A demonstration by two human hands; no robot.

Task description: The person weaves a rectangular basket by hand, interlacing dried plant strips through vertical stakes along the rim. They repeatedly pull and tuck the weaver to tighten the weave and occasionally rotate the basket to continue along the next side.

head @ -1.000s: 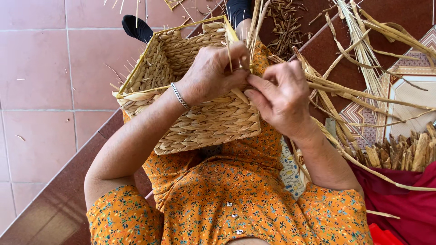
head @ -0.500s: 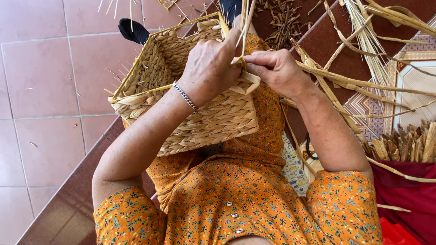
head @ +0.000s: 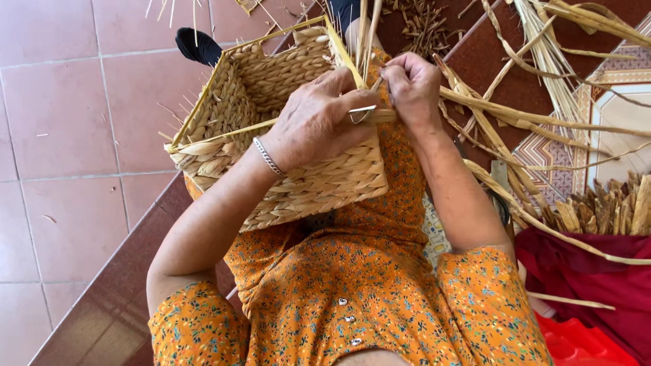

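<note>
A rectangular woven straw basket (head: 285, 142) rests on my lap, tilted with its open mouth facing away to the left. My left hand (head: 319, 118) lies over its near rim and grips it, a silver bracelet (head: 268, 157) on the wrist. My right hand (head: 410, 91) sits at the basket's top right corner, fingers pinched on a dried straw strand (head: 369, 47) that rises from the rim. A thin metal wire frame (head: 363, 112) shows at the rim between the two hands.
Long loose dried straw strands (head: 515, 115) spread across the dark red step to the right. A bundle of cut straw pieces (head: 610, 207) lies on a red cloth (head: 590, 278). Pink floor tiles (head: 68, 135) are at left, a black sandal (head: 196, 46) beyond the basket.
My right hand has moved up and away along the rim to the basket's corner, pulling the strand with it. The left hand has kept its hold on the rim.
</note>
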